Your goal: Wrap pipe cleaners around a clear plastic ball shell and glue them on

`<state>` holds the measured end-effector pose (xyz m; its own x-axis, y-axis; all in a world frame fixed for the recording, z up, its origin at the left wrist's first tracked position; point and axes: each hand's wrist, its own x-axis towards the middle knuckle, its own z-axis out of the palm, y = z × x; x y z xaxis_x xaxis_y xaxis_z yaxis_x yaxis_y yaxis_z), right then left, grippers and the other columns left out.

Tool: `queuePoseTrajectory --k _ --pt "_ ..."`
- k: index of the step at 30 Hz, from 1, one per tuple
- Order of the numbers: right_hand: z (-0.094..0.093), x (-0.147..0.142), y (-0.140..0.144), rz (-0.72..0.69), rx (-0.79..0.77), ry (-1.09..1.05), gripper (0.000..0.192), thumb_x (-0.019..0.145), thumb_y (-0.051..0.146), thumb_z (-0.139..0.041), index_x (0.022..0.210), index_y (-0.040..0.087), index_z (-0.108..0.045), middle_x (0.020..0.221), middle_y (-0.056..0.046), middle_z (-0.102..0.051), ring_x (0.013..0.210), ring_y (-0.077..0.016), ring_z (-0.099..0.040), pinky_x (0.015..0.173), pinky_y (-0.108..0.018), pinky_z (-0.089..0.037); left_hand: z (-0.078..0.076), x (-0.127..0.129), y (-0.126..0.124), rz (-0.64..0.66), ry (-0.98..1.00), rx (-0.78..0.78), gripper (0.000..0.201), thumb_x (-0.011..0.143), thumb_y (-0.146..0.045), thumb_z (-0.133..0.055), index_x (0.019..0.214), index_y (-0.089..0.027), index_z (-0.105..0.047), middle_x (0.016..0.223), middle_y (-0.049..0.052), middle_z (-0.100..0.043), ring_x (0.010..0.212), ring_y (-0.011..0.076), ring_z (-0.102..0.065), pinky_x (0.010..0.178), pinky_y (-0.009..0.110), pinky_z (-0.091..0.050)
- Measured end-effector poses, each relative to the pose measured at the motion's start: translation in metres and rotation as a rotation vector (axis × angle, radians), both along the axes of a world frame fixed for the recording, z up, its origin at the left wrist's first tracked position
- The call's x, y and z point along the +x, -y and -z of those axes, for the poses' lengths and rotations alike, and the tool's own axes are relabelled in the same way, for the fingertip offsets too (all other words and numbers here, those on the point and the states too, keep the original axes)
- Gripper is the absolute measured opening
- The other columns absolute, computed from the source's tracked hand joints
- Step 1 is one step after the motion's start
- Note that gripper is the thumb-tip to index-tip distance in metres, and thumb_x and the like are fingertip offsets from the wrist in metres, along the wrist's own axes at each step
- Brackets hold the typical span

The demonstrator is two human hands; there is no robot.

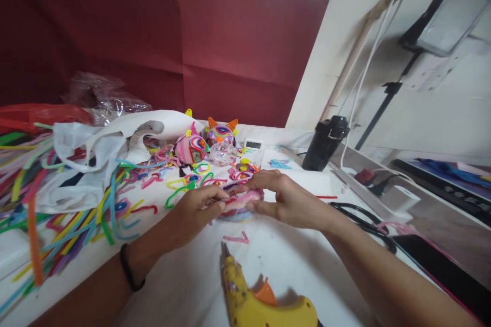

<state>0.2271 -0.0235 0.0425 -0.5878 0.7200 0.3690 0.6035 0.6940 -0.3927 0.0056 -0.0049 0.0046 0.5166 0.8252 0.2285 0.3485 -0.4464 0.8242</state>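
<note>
Between my hands is a round craft ball wrapped in pink and multicoloured pipe cleaners point(243, 201), partly hidden by my fingers. My left hand point(197, 212) pinches its left side with thumb and fingertips. From the right, my right hand point(280, 196) grips it, fingers over the top and thumb at the near side. A short bent pink pipe cleaner point(238, 238) lies on the table just in front. Closer to me rests a yellow glue gun point(264, 304) with an orange trigger, its nozzle pointing away.
Loose pipe cleaners point(72, 225) heap up on the left beside white paper scraps point(82, 163). Two finished-looking decorated balls point(192, 147) stand at the back near a small digital clock point(253, 145). On the right are a black bottle point(325, 143), a power strip point(378, 189) and a phone point(441, 265).
</note>
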Motion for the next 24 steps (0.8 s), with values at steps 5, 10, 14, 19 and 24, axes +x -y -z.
queuePoseTrajectory --k 5,10,14,19,24 --pt "0.001 -0.002 -0.001 -0.010 0.026 -0.038 0.020 0.086 0.027 -0.066 0.103 0.016 -0.068 0.091 -0.007 -0.070 0.083 -0.0192 -0.061 0.081 -0.034 -0.043 -0.006 0.002 0.003 -0.037 0.063 -0.107 0.024 0.082 -0.038 -0.051 0.076 -0.018 -0.062 0.066 -0.003 -0.051 0.062 0.0127 -0.046 0.055 0.023 -0.036" --pt "0.003 -0.007 0.001 -0.061 0.087 -0.021 0.024 0.090 0.034 -0.061 0.101 0.013 -0.066 0.090 -0.009 -0.071 0.086 -0.0211 -0.062 0.081 -0.035 -0.042 -0.002 0.004 0.003 -0.057 0.100 -0.077 0.023 0.081 -0.039 -0.055 0.076 -0.018 -0.063 0.066 -0.003 -0.054 0.062 0.0119 -0.046 0.056 0.022 -0.036" --pt "0.004 -0.010 0.003 -0.056 0.101 -0.011 0.019 0.091 0.033 -0.059 0.097 0.016 -0.066 0.088 -0.007 -0.071 0.086 -0.0205 -0.062 0.082 -0.036 -0.040 0.004 0.005 0.000 -0.075 0.110 -0.072 0.023 0.078 -0.038 -0.057 0.072 -0.017 -0.064 0.062 -0.003 -0.054 0.058 0.0118 -0.046 0.053 0.022 -0.036" --pt "0.006 -0.011 0.006 -0.015 0.100 0.018 0.013 0.088 0.026 -0.064 0.096 0.017 -0.066 0.091 -0.007 -0.071 0.092 -0.0224 -0.061 0.087 -0.039 -0.039 0.006 0.006 -0.001 -0.123 0.076 -0.029 0.021 0.076 -0.034 -0.056 0.067 -0.017 -0.064 0.058 -0.004 -0.053 0.055 0.0109 -0.046 0.052 0.022 -0.035" --pt "0.010 -0.014 0.006 0.017 0.067 0.000 0.017 0.084 0.022 -0.069 0.100 0.018 -0.067 0.092 -0.007 -0.072 0.091 -0.0227 -0.062 0.087 -0.039 -0.040 0.005 0.006 0.002 -0.149 0.070 0.030 0.017 0.075 -0.029 -0.057 0.066 -0.018 -0.065 0.062 -0.003 -0.061 0.060 0.0127 -0.053 0.056 0.022 -0.040"
